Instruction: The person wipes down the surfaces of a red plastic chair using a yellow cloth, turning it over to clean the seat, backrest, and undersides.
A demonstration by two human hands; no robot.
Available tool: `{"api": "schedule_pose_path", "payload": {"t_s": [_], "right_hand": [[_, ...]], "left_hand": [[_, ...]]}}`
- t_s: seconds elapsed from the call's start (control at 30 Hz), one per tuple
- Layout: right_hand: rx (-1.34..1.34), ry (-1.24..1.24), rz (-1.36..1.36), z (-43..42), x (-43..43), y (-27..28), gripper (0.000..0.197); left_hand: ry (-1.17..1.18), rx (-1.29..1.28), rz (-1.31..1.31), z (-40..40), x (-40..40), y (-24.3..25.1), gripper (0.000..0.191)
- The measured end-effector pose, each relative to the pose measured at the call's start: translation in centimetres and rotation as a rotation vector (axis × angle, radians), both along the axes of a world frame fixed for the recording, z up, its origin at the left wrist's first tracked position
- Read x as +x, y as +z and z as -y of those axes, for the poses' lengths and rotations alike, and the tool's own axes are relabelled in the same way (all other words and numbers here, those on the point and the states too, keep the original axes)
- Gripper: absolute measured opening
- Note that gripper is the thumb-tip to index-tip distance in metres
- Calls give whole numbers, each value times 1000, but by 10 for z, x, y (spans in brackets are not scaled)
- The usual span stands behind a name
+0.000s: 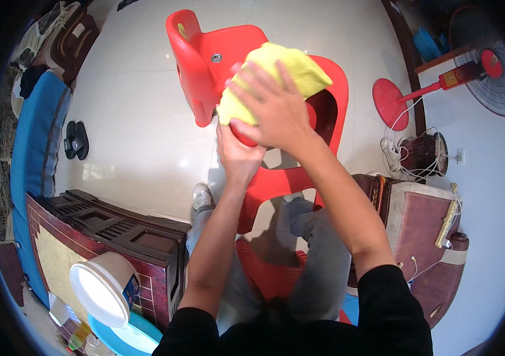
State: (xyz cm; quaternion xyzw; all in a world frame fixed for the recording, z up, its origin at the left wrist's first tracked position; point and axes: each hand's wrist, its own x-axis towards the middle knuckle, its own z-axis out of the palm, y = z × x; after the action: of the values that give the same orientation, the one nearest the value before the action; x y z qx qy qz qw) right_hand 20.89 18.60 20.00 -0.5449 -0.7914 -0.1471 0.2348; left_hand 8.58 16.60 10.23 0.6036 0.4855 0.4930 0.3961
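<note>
A yellow cloth [308,71] is spread under my right hand [277,107], whose fingers press it against a red plastic chair [341,102]. The hand is slightly blurred. My left hand [241,151] grips a red part of this chair just below the cloth. Its fingers are partly hidden by the cloth and my right hand. The chair is tilted before me, its frame and legs reaching towards my knees. Just beyond stands a second red plastic chair [190,58], with a round metallic spot on its seat.
On the right are a red standing fan [390,104], tangled white cables [392,153] and a brown leather sofa [421,222]. A dark wooden table [159,267] at the left carries a white bucket [101,289]. Dark slippers [76,140] lie by a blue-covered seat [36,133].
</note>
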Motion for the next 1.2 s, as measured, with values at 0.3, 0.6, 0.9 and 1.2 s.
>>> {"api": "schedule_pose_path", "payload": {"t_s": [0.3,0.6,0.9,1.2], "right_hand": [[5,-590,-556,8,77,-13,70],[-207,-564,-727,83,99,-78,98],[-253,-866,-723,87,90,-84,90],[-281,-931,-605,100,84,-85,94]], "left_hand": [[33,-125,-39,1,-17,3,114],[-31,-153,7,-16,-17,-7,109],[-292,-253,295,11,-36,-5,109],[-380,-61,346,71,-29,112,39]]}}
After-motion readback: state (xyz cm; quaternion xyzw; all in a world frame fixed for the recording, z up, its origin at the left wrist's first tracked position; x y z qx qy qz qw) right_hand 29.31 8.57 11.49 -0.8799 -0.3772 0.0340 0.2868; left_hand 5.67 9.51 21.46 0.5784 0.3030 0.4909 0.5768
